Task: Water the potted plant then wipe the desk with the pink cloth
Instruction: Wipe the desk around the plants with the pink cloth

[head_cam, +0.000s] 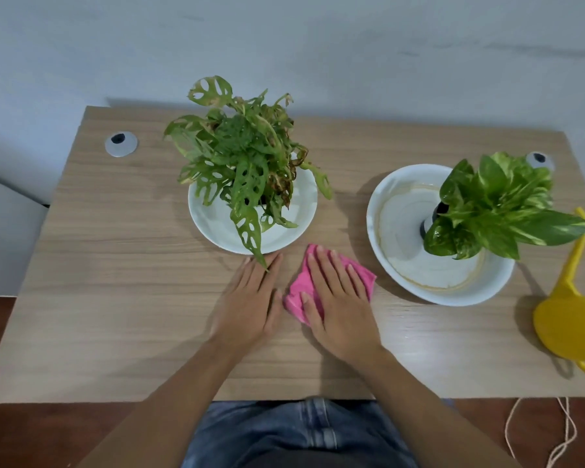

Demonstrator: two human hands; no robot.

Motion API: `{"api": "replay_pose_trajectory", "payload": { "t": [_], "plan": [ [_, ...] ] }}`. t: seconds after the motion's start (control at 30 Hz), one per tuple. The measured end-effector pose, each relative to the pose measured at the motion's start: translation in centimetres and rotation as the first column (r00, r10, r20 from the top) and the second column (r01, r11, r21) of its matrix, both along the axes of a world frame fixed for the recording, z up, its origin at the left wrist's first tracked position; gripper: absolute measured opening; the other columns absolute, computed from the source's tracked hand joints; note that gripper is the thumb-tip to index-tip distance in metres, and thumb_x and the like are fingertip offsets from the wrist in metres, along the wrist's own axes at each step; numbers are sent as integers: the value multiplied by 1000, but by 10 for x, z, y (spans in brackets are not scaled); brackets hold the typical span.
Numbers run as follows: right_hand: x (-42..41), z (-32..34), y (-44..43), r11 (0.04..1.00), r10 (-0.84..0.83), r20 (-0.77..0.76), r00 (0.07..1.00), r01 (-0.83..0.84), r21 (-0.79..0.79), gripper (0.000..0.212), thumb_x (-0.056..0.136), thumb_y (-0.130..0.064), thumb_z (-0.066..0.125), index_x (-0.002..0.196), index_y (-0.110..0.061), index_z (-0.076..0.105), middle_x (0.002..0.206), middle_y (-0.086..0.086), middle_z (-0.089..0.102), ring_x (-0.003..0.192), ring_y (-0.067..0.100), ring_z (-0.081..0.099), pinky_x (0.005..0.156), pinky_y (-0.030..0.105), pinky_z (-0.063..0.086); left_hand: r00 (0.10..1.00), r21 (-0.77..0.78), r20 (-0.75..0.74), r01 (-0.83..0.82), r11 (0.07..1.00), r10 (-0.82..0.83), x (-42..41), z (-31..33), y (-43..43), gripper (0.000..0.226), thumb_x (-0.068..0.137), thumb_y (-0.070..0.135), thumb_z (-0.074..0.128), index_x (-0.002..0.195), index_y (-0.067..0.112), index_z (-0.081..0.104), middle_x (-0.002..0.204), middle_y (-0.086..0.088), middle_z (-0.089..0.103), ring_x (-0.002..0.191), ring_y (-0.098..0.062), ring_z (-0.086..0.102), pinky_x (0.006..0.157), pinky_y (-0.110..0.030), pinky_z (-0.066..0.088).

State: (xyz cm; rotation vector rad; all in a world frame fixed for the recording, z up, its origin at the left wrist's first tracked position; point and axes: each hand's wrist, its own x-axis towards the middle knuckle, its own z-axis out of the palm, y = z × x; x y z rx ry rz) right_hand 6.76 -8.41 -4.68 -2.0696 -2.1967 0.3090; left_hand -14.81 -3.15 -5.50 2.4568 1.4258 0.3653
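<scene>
Right hand (340, 305) flat on pink cloth (299, 292) — desk (115, 298).

The surface (115, 298) was pale tan with a straight wood grain. The cloth (301, 288) on it was bright pink. One plant (244, 157) had green leaves pierced with holes, browned and reddish in places, in a white dish (217, 228). The other plant (497, 204) bore glossy green leaves streaked with yellow, in a white bowl (385, 258) ringed inside with a thin yellowish line. The watering can (574, 319) was plain yellow. The wall (284, 45) behind was pale grey-blue; the jeans (284, 434) were faded blue.
</scene>
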Motion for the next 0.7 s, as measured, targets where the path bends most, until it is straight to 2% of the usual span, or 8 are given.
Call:
{"api": "replay_pose_trajectory", "payload": {
  "t": [0.07, 0.2, 0.37, 0.53, 0.7],
  "plan": [
    [15, 1, 1, 999, -34, 15, 999, 34, 5, 74, 119, -51, 32, 180, -21, 2, 189, -3, 1, 175, 17, -1, 141, 48, 12, 999, 1, 13, -29, 1000, 29, 0, 0, 0, 65, 111, 28, 40, 173, 9, 36, 180, -9, 37, 167, -28, 34, 140, -43, 19],
    [16, 1, 34, 990, -140, 50, 989, 138, 36, 74, 118, -50, 28, 180, -16, 6, 188, 4, 8, 175, 21, 6, 141, 48, 14, 1000, 3, -5, -27, 1000, 27, 2, 0, 1, 68, 107, 24, 45, 173, 10, 35, 179, -9, 38, 165, -30, 38, 138, -47, 26],
    [-8, 1, 75, 966, -254, 1, 967, 254, 57, 72, 118, -50, 27, 179, -15, 14, 187, 7, 16, 174, 26, 13, 139, 51, 17, 1000, -2, -6, -19, 1000, 19, 3, 6, -1, 71, 107, 22, 45, 175, 12, 29, 181, -5, 33, 166, -27, 35, 138, -48, 26],
    [-3, 2, 43, 997, -61, -5, 998, 61, 56, 72, 118, -53, 27, 180, -21, 9, 188, 0, 8, 175, 21, 6, 140, 49, 13, 1000, -14, -10, -26, 1000, 26, 2, 3, -1, 70, 106, 24, 46, 175, 14, 31, 179, -5, 37, 165, -28, 38, 136, -50, 30],
    [17, 1, 36, 998, -58, -3, 998, 58, 31, 75, 118, -55, 28, 180, -24, -1, 189, -2, 1, 175, 18, -1, 141, 47, 11, 999, -2, -24, -36, 999, 36, 2, -1, -1, 68, 107, 26, 46, 172, 10, 36, 176, -8, 42, 163, -30, 41, 135, -50, 32]
  ]
}}
